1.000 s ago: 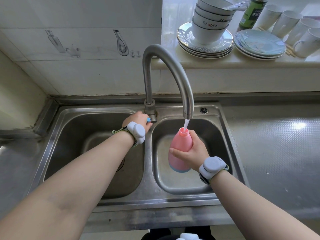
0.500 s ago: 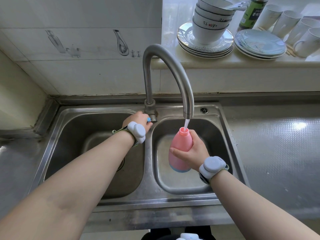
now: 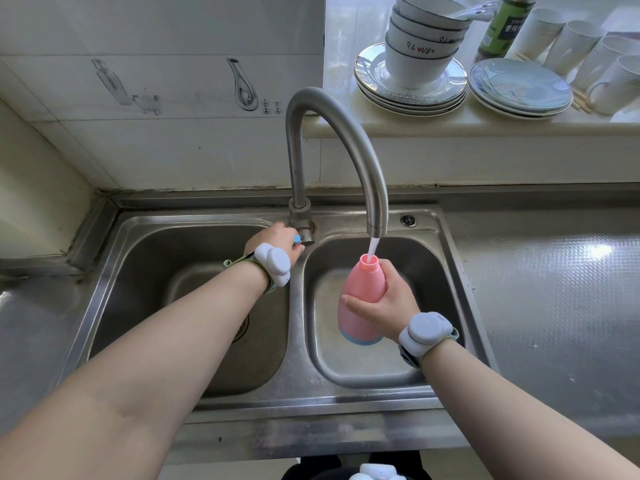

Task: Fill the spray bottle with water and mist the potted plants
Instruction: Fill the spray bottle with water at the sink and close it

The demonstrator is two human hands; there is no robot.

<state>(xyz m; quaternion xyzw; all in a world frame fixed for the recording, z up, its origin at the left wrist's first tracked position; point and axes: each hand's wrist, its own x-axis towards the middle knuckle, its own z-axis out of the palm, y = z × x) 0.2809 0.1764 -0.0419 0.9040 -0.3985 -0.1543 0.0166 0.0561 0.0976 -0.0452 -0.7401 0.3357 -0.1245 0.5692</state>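
A pink spray bottle (image 3: 362, 289) with a blue base and no spray head stands upright over the right sink basin (image 3: 433, 271). My right hand (image 3: 384, 303) grips its body. A thin stream of water (image 3: 372, 246) runs from the curved steel faucet (image 3: 349, 147) into the bottle's open neck. My left hand (image 3: 280, 242) holds the faucet handle at the tap's base, where a blue tip shows between the fingers. No potted plants are in view.
A left sink basin (image 3: 149, 271) lies under my left forearm. Steel counter (image 3: 554, 289) extends to the right. On the ledge behind stand stacked bowls on plates (image 3: 420, 53), a second plate stack (image 3: 519, 88), white mugs (image 3: 588, 53) and a green bottle (image 3: 502, 26).
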